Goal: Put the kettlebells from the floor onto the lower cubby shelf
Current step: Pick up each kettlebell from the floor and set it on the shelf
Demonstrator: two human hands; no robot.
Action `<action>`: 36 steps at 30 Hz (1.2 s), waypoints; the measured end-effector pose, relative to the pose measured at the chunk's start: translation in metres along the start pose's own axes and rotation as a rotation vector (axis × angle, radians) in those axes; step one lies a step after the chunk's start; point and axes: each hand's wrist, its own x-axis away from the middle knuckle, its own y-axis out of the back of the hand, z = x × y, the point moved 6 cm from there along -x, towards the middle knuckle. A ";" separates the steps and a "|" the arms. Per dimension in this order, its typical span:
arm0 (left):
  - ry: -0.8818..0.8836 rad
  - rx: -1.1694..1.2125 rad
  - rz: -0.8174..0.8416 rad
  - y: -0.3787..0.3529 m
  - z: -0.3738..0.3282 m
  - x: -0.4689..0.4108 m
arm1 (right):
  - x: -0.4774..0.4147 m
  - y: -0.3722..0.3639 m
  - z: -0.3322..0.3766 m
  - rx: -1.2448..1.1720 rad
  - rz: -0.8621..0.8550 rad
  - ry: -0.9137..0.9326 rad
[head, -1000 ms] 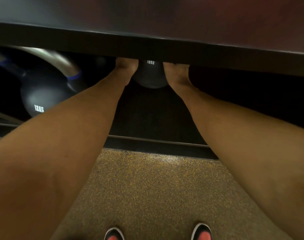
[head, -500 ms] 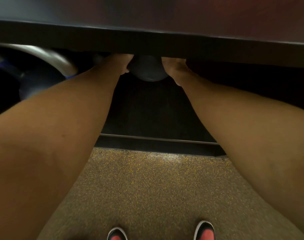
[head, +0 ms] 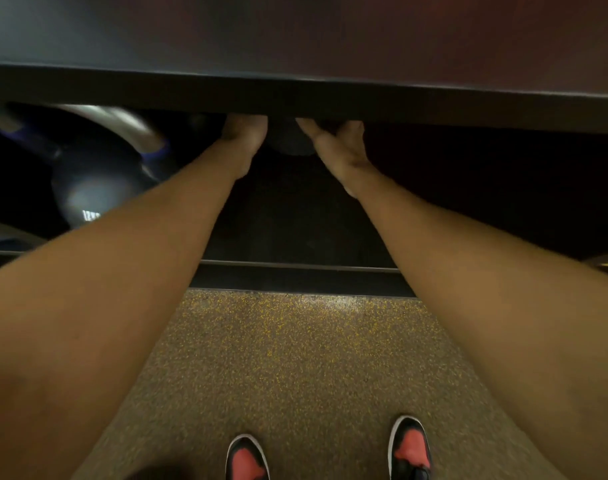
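Observation:
A dark round kettlebell (head: 291,144) sits deep on the lower cubby shelf (head: 295,233), its top hidden by the shelf board above. My left hand (head: 244,135) is against its left side, with the fingers hidden under that board. My right hand (head: 337,144) lies at its right side with thumb and fingers spread straight. A second black kettlebell (head: 94,188) with a silver handle (head: 122,123) and white weight lettering lies in the same cubby at the left, partly behind my left forearm.
The dark upper shelf board (head: 302,98) overhangs the cubby and hides its back. A metal lip (head: 295,266) runs along the cubby's front edge. Speckled yellow-brown floor (head: 295,368) lies below, with my two red-and-black shoes (head: 247,459) at the bottom.
The kettlebell between my hands has gone further back under the upper board. My right hand has spread open beside it. The view has shifted slightly.

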 end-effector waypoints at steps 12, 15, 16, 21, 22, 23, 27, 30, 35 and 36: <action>0.036 -0.051 0.138 0.017 0.074 0.158 | 0.143 0.013 -0.039 0.063 0.148 -0.095; 0.057 -0.046 0.146 0.020 0.087 0.175 | 0.165 0.008 -0.043 0.089 0.193 -0.097; 0.058 -0.045 0.138 0.023 0.089 0.180 | 0.171 0.007 -0.042 0.103 0.210 -0.088; 0.040 -0.032 0.097 0.030 0.092 0.207 | 0.187 0.006 -0.032 0.144 0.279 -0.016; 0.044 -0.019 0.084 0.031 0.094 0.214 | 0.190 0.006 -0.031 0.147 0.292 -0.006; 0.055 -0.010 0.070 0.032 0.098 0.223 | 0.194 0.005 -0.032 0.156 0.309 0.000; 0.105 0.056 -0.005 0.044 0.124 0.265 | 0.223 -0.009 -0.040 0.224 0.399 0.030; 0.152 0.112 -0.099 0.067 0.156 0.298 | 0.256 -0.029 -0.048 0.263 0.510 0.058; 0.193 0.137 -0.175 0.118 0.216 0.353 | 0.317 -0.067 -0.064 0.303 0.677 0.120; 0.208 0.143 -0.200 0.131 0.230 0.362 | 0.330 -0.076 -0.067 0.306 0.703 0.138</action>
